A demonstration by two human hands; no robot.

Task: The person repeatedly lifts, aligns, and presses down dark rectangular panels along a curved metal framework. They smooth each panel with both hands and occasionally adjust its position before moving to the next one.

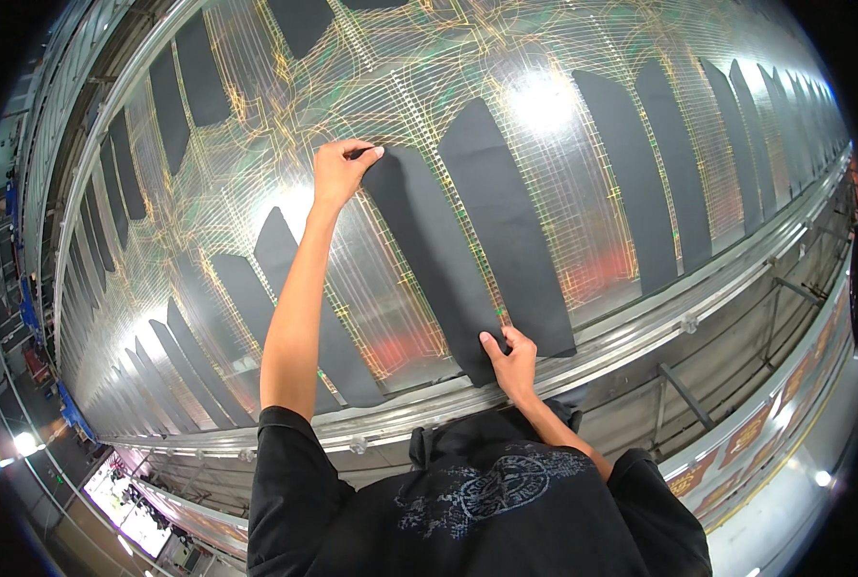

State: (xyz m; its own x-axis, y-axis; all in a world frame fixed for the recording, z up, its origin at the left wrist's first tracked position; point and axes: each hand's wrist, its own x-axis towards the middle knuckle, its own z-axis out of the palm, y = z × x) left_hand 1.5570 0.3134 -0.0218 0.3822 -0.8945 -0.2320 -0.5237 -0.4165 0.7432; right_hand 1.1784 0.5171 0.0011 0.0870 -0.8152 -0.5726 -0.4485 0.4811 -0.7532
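Observation:
A long dark grey sheet piece (427, 255), perhaps fabric, lies in front of me on a shiny surface (385, 332) covered with fine yellow, white and green lines. My left hand (340, 175) pinches its far left corner between thumb and fingertips. At its near right edge my right hand (512, 365) grips the same piece, thumb on top and fingers curled. The piece's near end hangs slightly over the surface's edge. Just to the right lies another dark sheet piece (506, 207) with a pointed far end, apart from my left hand.
More dark pieces lie in rows to both sides, such as one at the right (616, 163) and one at the left (280, 255). A metal rail (631, 337) runs along the near edge. Beyond it are metal bars (686, 394) and a lower printed panel (736, 442).

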